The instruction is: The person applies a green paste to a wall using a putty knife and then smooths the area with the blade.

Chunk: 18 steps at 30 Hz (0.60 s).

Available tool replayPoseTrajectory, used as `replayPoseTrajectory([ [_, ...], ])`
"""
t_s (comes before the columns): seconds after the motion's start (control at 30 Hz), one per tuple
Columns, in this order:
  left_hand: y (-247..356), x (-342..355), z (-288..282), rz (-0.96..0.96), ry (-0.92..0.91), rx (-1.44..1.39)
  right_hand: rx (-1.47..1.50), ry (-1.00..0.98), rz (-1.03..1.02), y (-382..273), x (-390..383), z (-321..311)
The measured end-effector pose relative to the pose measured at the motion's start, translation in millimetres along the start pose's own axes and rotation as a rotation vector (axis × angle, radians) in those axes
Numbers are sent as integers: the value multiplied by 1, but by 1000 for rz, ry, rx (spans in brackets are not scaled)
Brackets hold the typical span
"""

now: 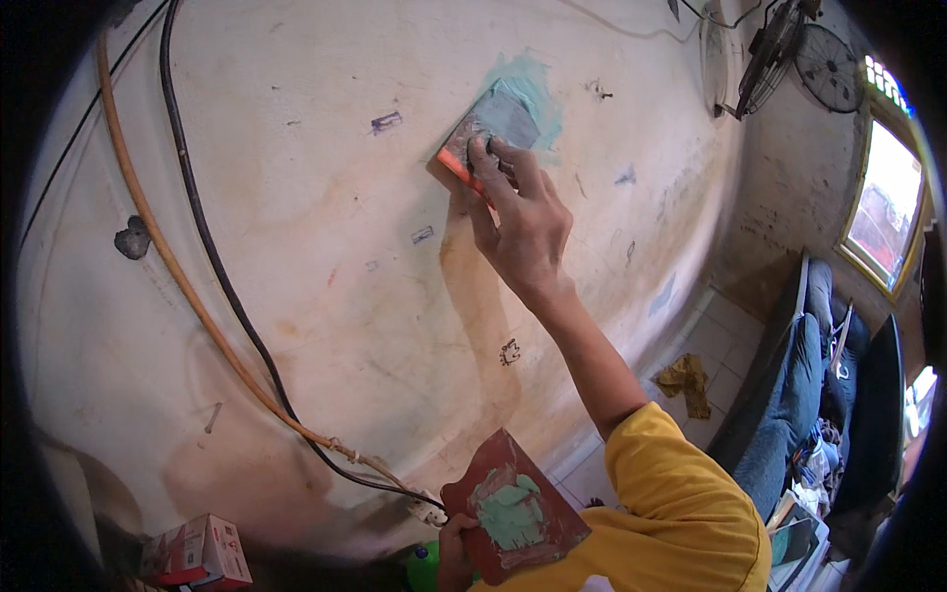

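Note:
My right hand (528, 222) is raised to the wall, its fingers closed on a flat putty scraper (460, 143) with an orange edge. The scraper's blade lies against a wet patch of pale turquoise putty (547, 94) on the wall. Low in front of me, my left hand (454, 553) grips the left edge of a reddish-brown flat board (557, 538). A smeared heap of green putty (511, 513) sits on that board. Part of my left hand is hidden behind the board.
An orange hose (148, 212) and a black cable (197, 212) hang along the stained wall (335, 197) at left. A red-and-white box (212, 553) is lower left. Right are a dark sofa (779, 395), brownish-yellow cloth (686, 383) on the tiles, a fan (774, 54) and a window (883, 207).

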State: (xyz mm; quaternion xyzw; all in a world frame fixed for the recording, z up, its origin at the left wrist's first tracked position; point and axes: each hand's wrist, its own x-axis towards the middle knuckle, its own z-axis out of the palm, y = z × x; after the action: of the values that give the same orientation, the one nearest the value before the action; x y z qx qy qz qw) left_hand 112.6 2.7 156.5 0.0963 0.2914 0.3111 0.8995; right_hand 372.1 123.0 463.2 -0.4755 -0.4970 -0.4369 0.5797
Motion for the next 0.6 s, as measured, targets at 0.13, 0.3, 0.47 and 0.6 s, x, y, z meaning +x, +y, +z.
replayPoseTrajectory([
  [0.13,2,-3,13,-13,-24,-17,-23,-13,-16,0,-2,-1],
  [0.3,1,-1,11,-21,-48,-28,-75,-46,-49,-2,-9,-3],
  [0.47,-3,3,3,-20,-19,17,-71,-163,-114,-3,-18,-10],
  [0.6,-4,-2,17,-47,-29,71,-99,-190,-155,-4,-29,-13],
])
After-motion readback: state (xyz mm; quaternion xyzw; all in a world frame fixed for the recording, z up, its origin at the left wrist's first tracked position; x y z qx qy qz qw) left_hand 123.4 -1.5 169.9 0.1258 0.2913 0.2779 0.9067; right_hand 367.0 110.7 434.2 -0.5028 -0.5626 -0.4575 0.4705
